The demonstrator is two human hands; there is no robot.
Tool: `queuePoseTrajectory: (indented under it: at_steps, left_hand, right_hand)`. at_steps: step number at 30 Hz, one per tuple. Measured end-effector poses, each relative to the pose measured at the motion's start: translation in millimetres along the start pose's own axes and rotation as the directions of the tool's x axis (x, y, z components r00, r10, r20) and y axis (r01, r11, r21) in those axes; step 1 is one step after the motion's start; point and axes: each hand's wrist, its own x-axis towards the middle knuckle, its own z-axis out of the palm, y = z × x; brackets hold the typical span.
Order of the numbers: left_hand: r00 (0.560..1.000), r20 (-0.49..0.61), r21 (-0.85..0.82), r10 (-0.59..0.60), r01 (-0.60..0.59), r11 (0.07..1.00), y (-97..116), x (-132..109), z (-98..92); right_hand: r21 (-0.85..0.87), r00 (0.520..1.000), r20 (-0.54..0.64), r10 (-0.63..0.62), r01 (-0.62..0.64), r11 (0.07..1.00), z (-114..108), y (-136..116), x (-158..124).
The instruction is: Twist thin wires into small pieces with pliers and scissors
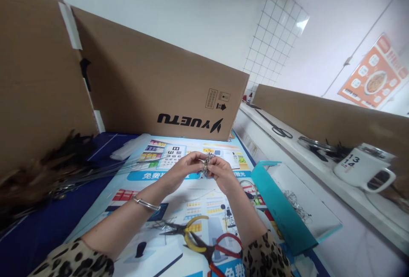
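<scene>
My left hand (182,167) and my right hand (221,174) meet above a printed poster (179,209) that covers the table. Both pinch a small tangled piece of silvery metal wire or chain (206,164) between their fingertips; I cannot make out exactly what it is. A metal bangle (145,203) sits on my left wrist. Leopard-print sleeves cover both forearms near the bottom edge.
Yellow-handled pliers (187,231) and red-handled scissors (223,247) lie on the poster near me. A teal tray (281,213) with silvery bits lies to the right. Dark feathers (41,174) and thin wires lie left. Cardboard walls (153,81) stand behind. A white mug (364,168) and black scissors (276,128) rest on the right ledge.
</scene>
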Motion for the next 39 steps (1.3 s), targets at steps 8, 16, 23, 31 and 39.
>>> queuePoseTrajectory:
  at_steps: [8, 16, 23, 31, 39]
  left_hand:
    - [0.994, 0.081, 0.219, 0.068, -0.084, 0.972, 4, 1, -9.0]
    - [0.980, -0.023, 0.408, 0.197, -0.170, 0.897, -4, 5, -7.7]
    - [0.963, 0.102, 0.508, 0.249, -0.266, 0.819, 7, 2, -9.0]
    - [0.950, 0.051, 0.595, 0.309, -0.278, 0.755, -2, -1, -5.9]
    - [0.939, -0.015, 0.574, 0.342, -0.272, 0.772, 6, -1, -17.3]
  right_hand:
    - [0.032, 0.998, 0.061, 0.013, -0.015, 0.999, 1, 0, -2]
    - [0.006, 0.999, 0.041, 0.015, -0.015, 1.000, 8, -4, -4]
    - [0.013, 0.999, 0.049, 0.015, -0.016, 1.000, 8, -5, -3]
    - [-0.035, 1.000, 0.025, 0.016, -0.015, 0.999, 14, -3, -4]
    - [-0.084, 0.999, -0.038, 0.016, -0.019, 0.996, 17, -6, -4]
